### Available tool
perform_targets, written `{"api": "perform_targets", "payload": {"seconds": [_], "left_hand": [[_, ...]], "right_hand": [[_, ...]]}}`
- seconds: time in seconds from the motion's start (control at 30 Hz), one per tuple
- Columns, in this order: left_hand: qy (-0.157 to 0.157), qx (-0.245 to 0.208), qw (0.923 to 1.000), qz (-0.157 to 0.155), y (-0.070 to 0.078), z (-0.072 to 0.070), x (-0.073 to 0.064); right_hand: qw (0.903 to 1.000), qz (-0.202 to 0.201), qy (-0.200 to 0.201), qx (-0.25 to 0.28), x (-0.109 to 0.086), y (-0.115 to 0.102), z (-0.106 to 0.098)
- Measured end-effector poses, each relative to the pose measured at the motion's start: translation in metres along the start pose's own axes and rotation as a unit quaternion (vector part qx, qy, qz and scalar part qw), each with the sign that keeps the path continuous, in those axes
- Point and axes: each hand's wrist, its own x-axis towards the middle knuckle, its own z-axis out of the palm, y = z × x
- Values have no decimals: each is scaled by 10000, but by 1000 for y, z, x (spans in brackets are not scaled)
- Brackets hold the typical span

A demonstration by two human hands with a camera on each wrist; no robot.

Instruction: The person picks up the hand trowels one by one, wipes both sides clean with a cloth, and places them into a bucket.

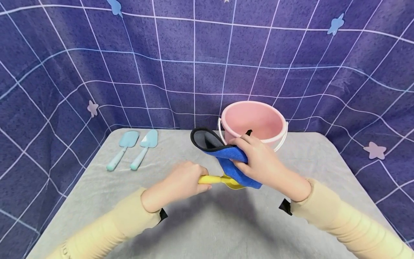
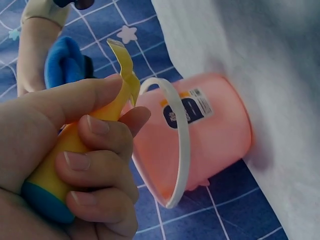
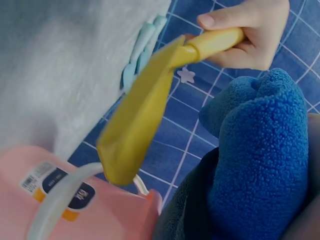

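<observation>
My left hand grips the yellow handle of a small toy shovel, fingers curled round it and thumb along the top. The handle ends in a teal cap, seen in the left wrist view. A blue cloth with a grey side and black edging is bunched in my right hand. In the head view the cloth overlaps part of the yellow blade; in the right wrist view the blade shows apart from it. Both are held over the table, in front of a pink bucket.
Two light blue shovels lie side by side at the back left of the grey-covered table. The bucket stands at the back, its white handle hanging down. A dark blue checked curtain with stars hangs behind.
</observation>
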Motion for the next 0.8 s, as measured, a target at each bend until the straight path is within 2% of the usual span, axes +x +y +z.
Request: {"api": "perform_targets", "payload": {"seconds": [0.33, 0.8], "left_hand": [[-24, -286, 9996, 57, 12, -3, 2], [-217, -393, 9987, 222, 22, -5, -3]], "right_hand": [[9994, -102, 28, -336, -9, 0, 17], [9931, -755, 41, -898, -29, -6, 31]]}}
